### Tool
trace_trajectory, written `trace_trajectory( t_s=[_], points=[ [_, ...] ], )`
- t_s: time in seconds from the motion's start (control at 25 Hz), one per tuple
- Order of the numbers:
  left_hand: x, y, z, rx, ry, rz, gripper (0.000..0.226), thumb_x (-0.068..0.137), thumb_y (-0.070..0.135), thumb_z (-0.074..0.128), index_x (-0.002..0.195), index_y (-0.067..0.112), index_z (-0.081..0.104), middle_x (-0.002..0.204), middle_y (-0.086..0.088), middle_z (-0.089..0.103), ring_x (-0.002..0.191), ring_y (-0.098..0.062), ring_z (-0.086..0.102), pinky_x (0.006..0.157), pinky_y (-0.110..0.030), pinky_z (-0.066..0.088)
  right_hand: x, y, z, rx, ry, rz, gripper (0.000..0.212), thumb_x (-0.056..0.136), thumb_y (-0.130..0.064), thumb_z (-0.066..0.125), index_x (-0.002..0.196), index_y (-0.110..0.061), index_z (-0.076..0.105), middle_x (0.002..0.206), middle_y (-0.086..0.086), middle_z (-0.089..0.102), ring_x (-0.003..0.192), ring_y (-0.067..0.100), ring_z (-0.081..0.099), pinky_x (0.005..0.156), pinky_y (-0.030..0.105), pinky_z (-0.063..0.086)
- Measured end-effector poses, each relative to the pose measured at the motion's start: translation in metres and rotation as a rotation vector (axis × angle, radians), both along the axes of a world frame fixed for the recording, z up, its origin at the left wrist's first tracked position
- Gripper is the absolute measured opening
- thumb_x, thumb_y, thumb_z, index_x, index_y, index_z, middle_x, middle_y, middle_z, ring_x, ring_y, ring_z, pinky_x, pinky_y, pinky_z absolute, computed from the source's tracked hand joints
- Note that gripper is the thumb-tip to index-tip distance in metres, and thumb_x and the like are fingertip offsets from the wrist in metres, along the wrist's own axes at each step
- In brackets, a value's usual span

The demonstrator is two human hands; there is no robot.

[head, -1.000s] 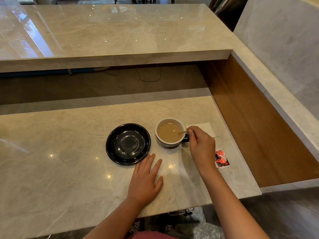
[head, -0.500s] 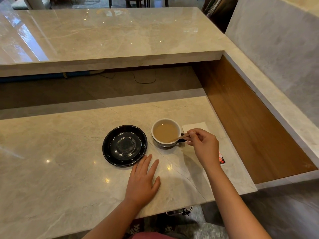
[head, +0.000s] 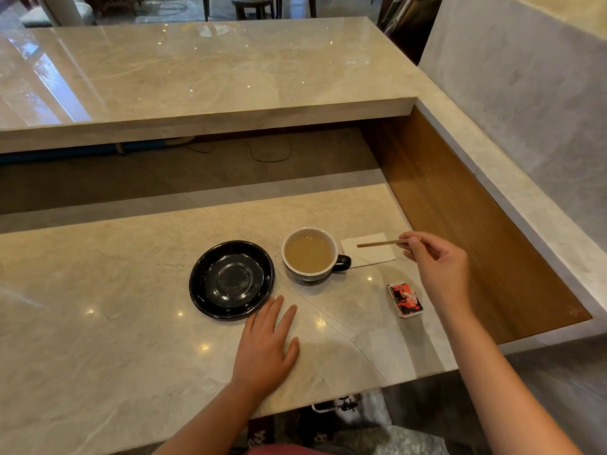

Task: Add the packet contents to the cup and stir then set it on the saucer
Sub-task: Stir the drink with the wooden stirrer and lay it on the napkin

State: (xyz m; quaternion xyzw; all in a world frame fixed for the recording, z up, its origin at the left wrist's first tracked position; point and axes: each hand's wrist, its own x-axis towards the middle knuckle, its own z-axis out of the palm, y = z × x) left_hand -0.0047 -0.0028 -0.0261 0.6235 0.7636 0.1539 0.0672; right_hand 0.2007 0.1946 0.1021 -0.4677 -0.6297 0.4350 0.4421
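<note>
A white cup [head: 310, 254] with a dark handle holds light brown liquid and stands on the marble counter. To its left sits the black saucer [head: 231, 280], with nothing on it. My right hand [head: 437, 267] pinches a thin wooden stir stick [head: 377, 244], held level above the white napkin [head: 369, 254], clear of the cup. A red and white packet [head: 405, 300] lies on the counter below that hand. Resting flat on the counter just in front of the saucer is my left hand [head: 266, 346], fingers apart.
A raised marble ledge [head: 197, 87] runs across the back, and a wooden side panel [head: 460, 218] walls the right. The counter's front edge [head: 377, 385] drops off close to my forearms.
My right hand has lifted the stir stick out of the cup and carried it right, over the napkin. The packet has come into full view. The left hand stays put.
</note>
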Motion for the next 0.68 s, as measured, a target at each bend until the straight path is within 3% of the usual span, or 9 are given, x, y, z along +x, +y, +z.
trace_trajectory(
  t_s=[0.16,0.32,0.44,0.56,0.68],
  points=[
    [0.001,0.000,0.001,0.018,-0.005,-0.011,0.055,0.087,0.041,0.042,0.136,0.016,0.046,0.143,-0.013,0.041,0.132,-0.027,0.031,0.107,-0.039,0.019,0.010,0.014,-0.023,0.456,-0.363,0.117,0.017,0.085,-0.004,0.060,0.100,-0.005,0.069,0.096,0.007,0.072,0.089,0.013,0.066,0.081,0.013,0.050],
    [0.001,0.000,0.001,0.018,0.004,0.001,0.056,0.088,0.042,0.041,0.137,0.016,0.046,0.143,-0.013,0.041,0.132,-0.028,0.032,0.106,-0.038,0.018,0.019,0.018,-0.061,0.839,-0.587,0.368,0.020,0.088,-0.010,0.053,0.101,-0.002,0.066,0.096,0.014,0.074,0.088,0.022,0.070,0.075,0.035,0.059],
    [0.002,-0.001,0.001,0.015,0.011,0.009,0.056,0.088,0.042,0.040,0.138,0.017,0.044,0.144,-0.011,0.039,0.133,-0.027,0.030,0.107,-0.039,0.020,0.031,0.013,-0.083,0.913,-0.701,0.506,0.029,0.077,-0.001,0.067,0.106,0.000,0.065,0.107,0.018,0.070,0.094,0.027,0.069,0.078,0.038,0.059],
    [0.002,0.000,0.001,0.008,0.017,0.013,0.056,0.089,0.043,0.039,0.139,0.018,0.043,0.145,-0.011,0.038,0.134,-0.026,0.028,0.107,-0.042,0.024,0.041,0.014,-0.088,0.939,-0.748,0.564,0.027,0.086,-0.012,0.056,0.110,-0.002,0.064,0.112,0.017,0.068,0.094,0.027,0.069,0.078,0.037,0.059],
    [0.003,0.000,0.003,-0.001,0.026,0.016,0.056,0.089,0.043,0.038,0.139,0.018,0.043,0.145,-0.011,0.038,0.134,-0.026,0.029,0.107,-0.043,0.024,0.047,0.013,-0.093,0.935,-0.783,0.607,0.027,0.087,-0.015,0.057,0.110,-0.005,0.064,0.114,0.015,0.068,0.092,0.026,0.069,0.076,0.036,0.060]
  ],
)
